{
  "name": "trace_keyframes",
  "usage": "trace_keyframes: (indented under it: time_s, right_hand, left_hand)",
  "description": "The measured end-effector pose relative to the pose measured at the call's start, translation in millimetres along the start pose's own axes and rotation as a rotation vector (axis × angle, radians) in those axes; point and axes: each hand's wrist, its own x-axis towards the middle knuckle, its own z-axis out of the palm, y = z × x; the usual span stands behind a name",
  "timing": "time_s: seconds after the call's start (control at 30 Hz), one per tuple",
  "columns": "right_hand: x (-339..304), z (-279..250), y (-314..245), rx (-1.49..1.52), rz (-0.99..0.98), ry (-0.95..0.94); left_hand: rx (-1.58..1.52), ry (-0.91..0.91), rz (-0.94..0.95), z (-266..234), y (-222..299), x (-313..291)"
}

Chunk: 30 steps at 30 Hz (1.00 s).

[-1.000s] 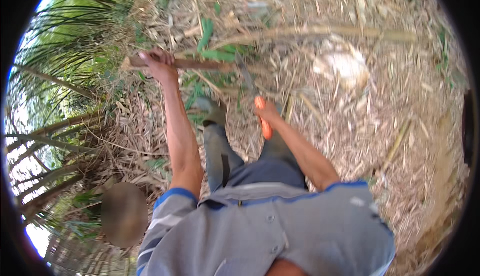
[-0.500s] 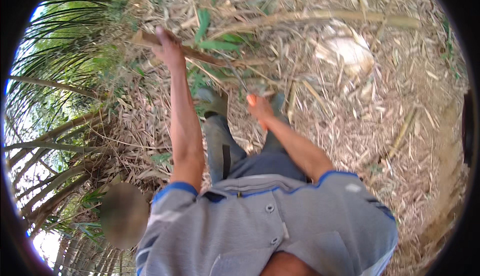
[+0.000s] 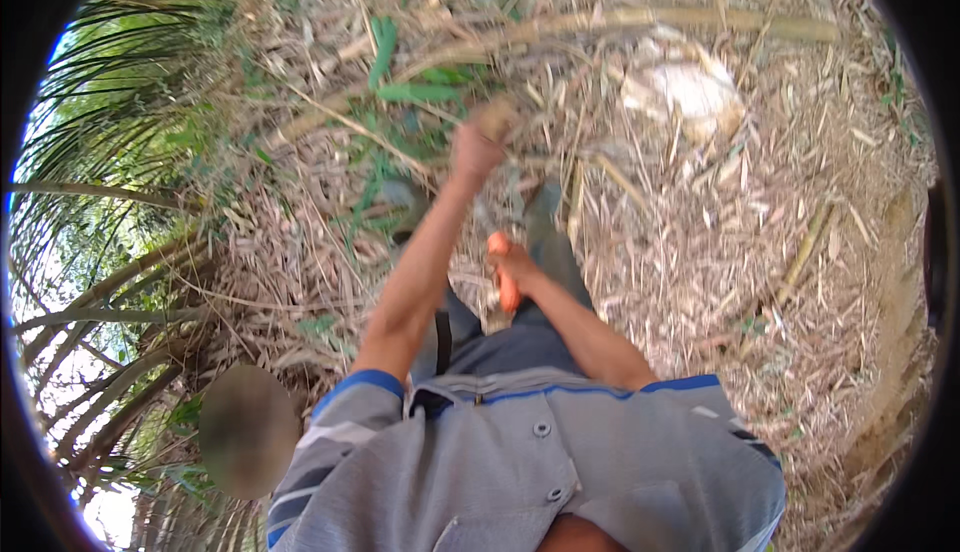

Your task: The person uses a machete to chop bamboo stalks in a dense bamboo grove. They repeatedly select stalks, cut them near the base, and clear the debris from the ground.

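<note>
Before me the left hand point(image 3: 475, 152) has its grip clamped on a blurred brown stick point(image 3: 496, 114), near green leaves point(image 3: 418, 93); the right hand point(image 3: 520, 266) wraps its grip round an orange handle point(image 3: 509, 297), closer to the trousers point(image 3: 500, 347)

From my remote seat, I see dark green fronds point(image 3: 140, 62) at ten o'clock and bare, leaning stems point(image 3: 110, 262) near nine. Two broad green leaves point(image 3: 418, 93) lie around eleven. A long, pale stalk point(image 3: 680, 18) stretches across one o'clock, and I spot a bright whitish patch point(image 3: 695, 90) at two. A shorter yellowish stalk point(image 3: 805, 252) slants at three, amid dry brown litter point(image 3: 690, 262).
</note>
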Motion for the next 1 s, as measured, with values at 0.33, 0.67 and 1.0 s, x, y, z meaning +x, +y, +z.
trace_keyframes:
  time_s: [0.33, 0.67, 1.0]
  right_hand:
    - [-14, -168, 23, 0.43, -0.121, 0.391]
    - [-65, -199, 113, 0.232, 0.163, 0.536]
    - [-120, -190, 184, -0.207, 0.438, 0.683]
  left_hand:
    - [-1.036, 1.179, -0.523, -199, 48, 64]
    - [-1.307, 1.033, -1.074, -27, -123, -39]
    - [-1.176, 1.311, -1.499, 107, -239, -155]
